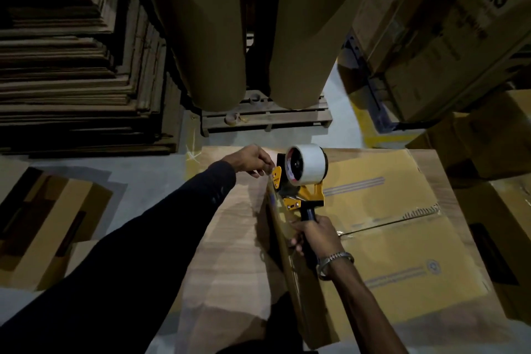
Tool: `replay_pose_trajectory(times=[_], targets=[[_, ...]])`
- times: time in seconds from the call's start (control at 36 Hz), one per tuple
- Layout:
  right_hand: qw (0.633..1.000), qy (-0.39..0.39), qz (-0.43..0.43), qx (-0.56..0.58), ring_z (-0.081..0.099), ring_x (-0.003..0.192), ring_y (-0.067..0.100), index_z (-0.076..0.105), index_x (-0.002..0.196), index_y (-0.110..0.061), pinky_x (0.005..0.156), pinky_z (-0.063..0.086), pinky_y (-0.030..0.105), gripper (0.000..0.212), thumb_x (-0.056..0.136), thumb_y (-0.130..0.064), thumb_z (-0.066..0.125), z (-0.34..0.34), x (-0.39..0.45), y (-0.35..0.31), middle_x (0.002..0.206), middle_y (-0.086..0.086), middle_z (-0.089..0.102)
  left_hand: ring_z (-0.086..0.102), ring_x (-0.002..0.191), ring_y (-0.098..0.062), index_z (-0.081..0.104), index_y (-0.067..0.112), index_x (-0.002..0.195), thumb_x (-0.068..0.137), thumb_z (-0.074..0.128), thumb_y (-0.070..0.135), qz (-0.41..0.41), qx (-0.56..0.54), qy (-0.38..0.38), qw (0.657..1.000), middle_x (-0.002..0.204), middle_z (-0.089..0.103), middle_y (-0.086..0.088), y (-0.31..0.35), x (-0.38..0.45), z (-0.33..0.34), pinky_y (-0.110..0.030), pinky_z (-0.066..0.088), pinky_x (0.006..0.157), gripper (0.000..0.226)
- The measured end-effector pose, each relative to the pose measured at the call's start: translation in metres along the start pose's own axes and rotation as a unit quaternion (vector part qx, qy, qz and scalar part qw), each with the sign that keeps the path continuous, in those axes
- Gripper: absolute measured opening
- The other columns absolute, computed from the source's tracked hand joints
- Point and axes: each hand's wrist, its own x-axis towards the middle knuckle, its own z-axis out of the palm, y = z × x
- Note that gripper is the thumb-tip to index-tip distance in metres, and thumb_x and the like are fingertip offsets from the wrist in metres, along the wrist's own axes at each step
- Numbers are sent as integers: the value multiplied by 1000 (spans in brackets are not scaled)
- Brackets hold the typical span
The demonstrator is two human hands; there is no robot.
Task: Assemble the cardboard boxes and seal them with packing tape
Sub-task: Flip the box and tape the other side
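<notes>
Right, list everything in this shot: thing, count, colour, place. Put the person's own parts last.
tape dispenser: one, yellow with black handle, over the box's far edge
tape roll: one, white, on the dispenser
cardboard box: one, tan, below the hands, centre seam taped
paper rolls: two, brown, upright on the pallet
pallet: one, wooden, behind the box
flat cardboard stack: one, brown, left
LG cartons: several, brown, upper right
bracelet: one, silver, right wrist
left hand: pinches at the dispenser's front, dark sleeve
right hand: grips the handle
</notes>
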Motion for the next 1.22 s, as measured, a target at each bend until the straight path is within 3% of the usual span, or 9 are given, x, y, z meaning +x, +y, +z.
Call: replay_pose_trajectory(times=[0.14, 0.28, 0.36, 0.47, 0.58, 0.69, 0.92, 1.08, 1.22], targets=[[1000, 8, -4, -8, 56, 47, 24, 70, 94, 1, 51, 44, 30, 15, 89, -13, 68, 3, 6, 9, 74, 27, 73, 62, 68, -12, 75, 26, 122, 91, 82, 20, -5, -53, 57, 997, 74, 72, 7, -15, -3, 16, -29, 53, 63, 32], [1000, 11, 7, -1, 56, 46, 25, 69, 99, 4, 54, 47, 37, 22, 86, -13, 69, 7, 7, 14, 65, 20, 69, 64, 66, -12, 74, 25, 82, 90, 79, 9, 97, -29, 180, 978, 80, 72, 2, -26, -17, 43, -36, 58, 65, 18], [1000, 14, 14, -8, 56, 46, 24, 70, 98, 5, 50, 46, 32, 22, 87, -14, 69, 9, 7, 12, 64, 18, 69, 65, 80, -15, 69, 22, 96, 94, 61, 19, 157, 54, 233, 958, 95, 73, 3, -26, -29, 56, -38, 54, 72, 8], [1000, 11, 20, -15, 55, 46, 24, 70, 99, 5, 50, 42, 29, 24, 87, -16, 68, 8, 5, 11, 65, 17, 70, 59, 84, -21, 64, 12, 111, 83, 31, 44, 213, 92, 229, 945, 98, 66, -1, -23, -61, 77, -36, 45, 69, 54], [999, -3, 29, -17, 51, 42, 21, 68, 102, 4, 45, 35, 22, 21, 91, -14, 66, 6, 3, 10, 65, 15, 68, 65, 116, -20, 60, 17, 145, 83, 39, 14, 238, 59, 209, 947, 137, 69, -3, -42, -70, 85, -29, 51, 88, 66], [999, -14, 32, -24, 51, 44, 21, 68, 105, 3, 47, 34, 24, 22, 91, -14, 67, -1, 5, 11, 66, 14, 67, 55, 137, -16, 62, 15, 145, 91, 45, -10, 153, -105, 138, 973, 147, 61, -2, -44, -61, 77, -41, 49, 114, 62], [995, -2, 15, -97, 55, 48, 22, 71, 98, -1, 48, 38, 25, 21, 88, -20, 69, -1, 6, 11, 69, 14, 73, 70, 115, -18, 82, 20, 99, 103, 61, 49, 19, -261, 115, 958, 117, 78, -3, -29, -50, 60, -40, 57, 96, 36], [982, 38, -13, -185, 68, 61, 26, 72, 86, -10, 55, 50, 31, 20, 78, -27, 64, 7, 6, 12, 74, 10, 76, 69, 107, -17, 78, 12, 123, 103, 68, 25, 32, -230, 140, 962, 118, 77, -5, -48, -41, 71, -42, 55, 93, 26], [974, 46, -21, -219, 68, 86, 35, 70, 95, -9, 70, 49, 33, 40, 68, -34, 55, 15, 8, 14, 93, 12, 73, 68, 96, -11, 72, -4, 126, 104, 62, 8, 66, -224, 145, 961, 119, 74, -15, -48, -43, 72, -11, 51, 73, 27]])
